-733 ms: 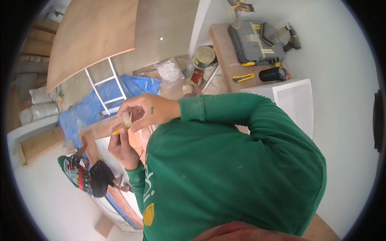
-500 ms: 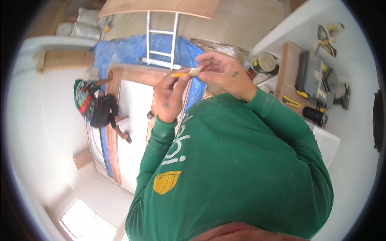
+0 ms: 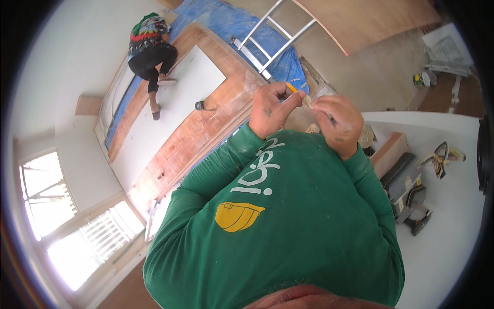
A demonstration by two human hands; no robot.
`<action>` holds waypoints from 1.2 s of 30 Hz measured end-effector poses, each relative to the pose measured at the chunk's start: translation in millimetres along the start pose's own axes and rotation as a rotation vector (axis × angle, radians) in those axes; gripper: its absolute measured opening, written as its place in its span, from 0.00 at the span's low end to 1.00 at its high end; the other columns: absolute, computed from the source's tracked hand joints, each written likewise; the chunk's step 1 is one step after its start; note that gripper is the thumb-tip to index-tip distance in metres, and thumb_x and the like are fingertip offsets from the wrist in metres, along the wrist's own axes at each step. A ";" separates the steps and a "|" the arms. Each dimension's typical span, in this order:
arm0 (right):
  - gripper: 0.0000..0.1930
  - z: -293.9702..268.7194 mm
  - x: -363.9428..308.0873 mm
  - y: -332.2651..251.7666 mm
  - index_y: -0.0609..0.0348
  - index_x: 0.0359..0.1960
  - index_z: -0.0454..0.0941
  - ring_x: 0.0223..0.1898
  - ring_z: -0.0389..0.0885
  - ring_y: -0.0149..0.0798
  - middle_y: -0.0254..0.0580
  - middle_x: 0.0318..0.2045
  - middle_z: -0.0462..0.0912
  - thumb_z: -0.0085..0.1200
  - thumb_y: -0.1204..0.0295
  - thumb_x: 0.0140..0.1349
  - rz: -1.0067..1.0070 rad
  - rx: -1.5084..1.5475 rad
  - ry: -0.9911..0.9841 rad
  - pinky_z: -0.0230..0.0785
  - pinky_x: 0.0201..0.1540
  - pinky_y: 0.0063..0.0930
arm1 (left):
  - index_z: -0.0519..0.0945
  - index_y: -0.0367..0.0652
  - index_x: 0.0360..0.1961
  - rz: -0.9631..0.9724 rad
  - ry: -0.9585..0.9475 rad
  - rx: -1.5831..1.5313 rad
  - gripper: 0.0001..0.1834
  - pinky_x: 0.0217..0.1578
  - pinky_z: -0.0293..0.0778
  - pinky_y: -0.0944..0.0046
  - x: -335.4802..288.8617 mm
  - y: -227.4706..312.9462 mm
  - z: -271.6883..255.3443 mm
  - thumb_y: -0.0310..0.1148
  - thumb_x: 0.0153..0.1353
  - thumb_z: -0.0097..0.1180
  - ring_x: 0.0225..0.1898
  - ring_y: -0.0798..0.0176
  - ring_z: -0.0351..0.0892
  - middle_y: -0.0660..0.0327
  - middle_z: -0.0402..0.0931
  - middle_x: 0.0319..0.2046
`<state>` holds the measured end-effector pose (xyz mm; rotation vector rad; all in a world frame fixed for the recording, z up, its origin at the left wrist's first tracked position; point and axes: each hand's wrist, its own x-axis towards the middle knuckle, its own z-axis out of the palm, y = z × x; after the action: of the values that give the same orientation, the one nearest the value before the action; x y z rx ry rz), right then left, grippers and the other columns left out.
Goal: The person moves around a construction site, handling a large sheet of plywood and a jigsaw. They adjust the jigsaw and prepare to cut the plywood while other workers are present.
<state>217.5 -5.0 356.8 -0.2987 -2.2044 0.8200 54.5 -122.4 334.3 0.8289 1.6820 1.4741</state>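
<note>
In front of my chest, my left hand (image 3: 272,109) pinches a thin yellow pencil-like stick (image 3: 292,88) between thumb and fingers. At the stick's end toward the right is a cream-coloured piece (image 3: 307,102); its exact kind is too small to tell. My right hand (image 3: 338,122) is closed, with thumb and fingertips pinched at that cream piece. Both hands are close together, and green sleeves cover my forearms.
To the left, another person (image 3: 149,49) bends over a white panel (image 3: 170,98) on a wooden board (image 3: 234,85). A black tape-measure-like thing (image 3: 199,105) lies on the panel. Beyond are a blue tarp (image 3: 208,23) and metal ladder (image 3: 267,44); a tool case (image 3: 401,180) is at right.
My view has turned, so the room has swung around. My right hand, with fingers spread before, is now closed at the cream piece; my left still holds the stick.
</note>
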 end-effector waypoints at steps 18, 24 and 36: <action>0.05 18.1 3.8 0.3 0.68 0.41 0.81 0.41 0.81 0.30 0.39 0.37 0.85 0.61 0.80 0.67 0.406 0.413 -0.176 0.73 0.48 0.25 | 0.87 0.34 0.44 0.111 -0.225 -0.383 0.09 0.38 0.82 0.69 -10.7 -18.4 -24.7 0.29 0.67 0.67 0.35 0.72 0.83 0.61 0.85 0.36; 0.05 18.7 9.0 2.0 0.69 0.43 0.80 0.42 0.80 0.28 0.38 0.40 0.83 0.60 0.82 0.68 0.541 0.414 -0.255 0.73 0.49 0.25 | 0.86 0.35 0.43 0.073 -0.221 -0.381 0.09 0.39 0.82 0.70 -15.7 -24.3 -30.8 0.31 0.68 0.67 0.35 0.73 0.82 0.63 0.85 0.36; 0.04 31.0 14.7 0.7 0.69 0.42 0.80 0.44 0.81 0.34 0.44 0.41 0.84 0.60 0.82 0.67 0.400 0.414 -0.242 0.73 0.50 0.28 | 0.84 0.34 0.43 0.005 -0.196 -0.516 0.10 0.40 0.84 0.68 -17.2 -33.9 -33.5 0.32 0.71 0.63 0.40 0.72 0.82 0.64 0.82 0.36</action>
<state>184.9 -12.4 348.9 -0.4598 -2.1521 1.5752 34.8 -158.7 304.8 0.6622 1.0829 1.6676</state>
